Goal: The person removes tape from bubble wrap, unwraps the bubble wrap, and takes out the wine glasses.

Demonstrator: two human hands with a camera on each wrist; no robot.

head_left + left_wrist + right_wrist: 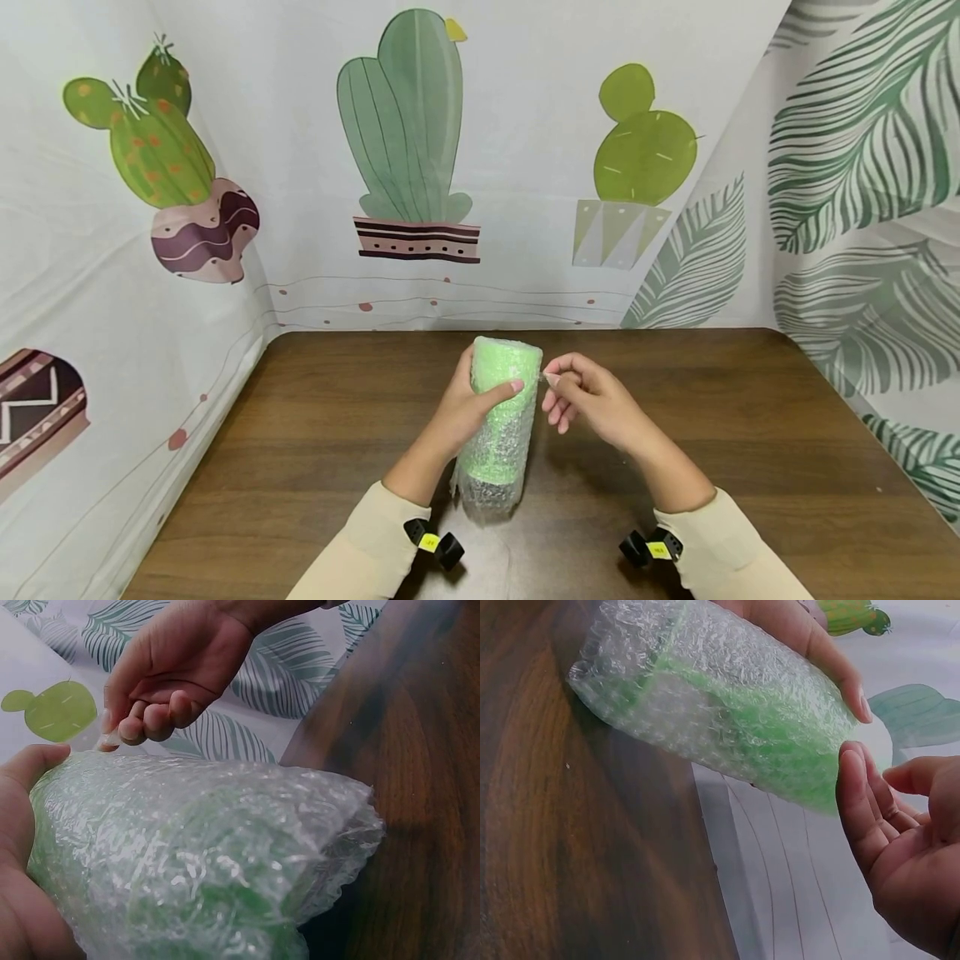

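Observation:
A green cylinder wrapped in clear bubble wrap [498, 417] is held up at a tilt over the table. My left hand [467, 404] grips its upper part from the left, thumb across the front. Close to the upper right edge, my right hand [592, 398] pinches a small clear piece [110, 739], perhaps tape or a wrap edge, between thumb and forefinger. The other right fingers are loosely curled beside it. Loose, crumpled wrap bunches at the lower end, as the left wrist view shows. What lies inside the wrap cannot be told.
Beneath both arms is a brown wooden table [315, 433]. A white cloth backdrop [525, 167] printed with cacti and leaves hangs behind it and along its sides. Each sleeve cuff carries a black wrist camera, on the left [448, 550] and on the right [636, 548].

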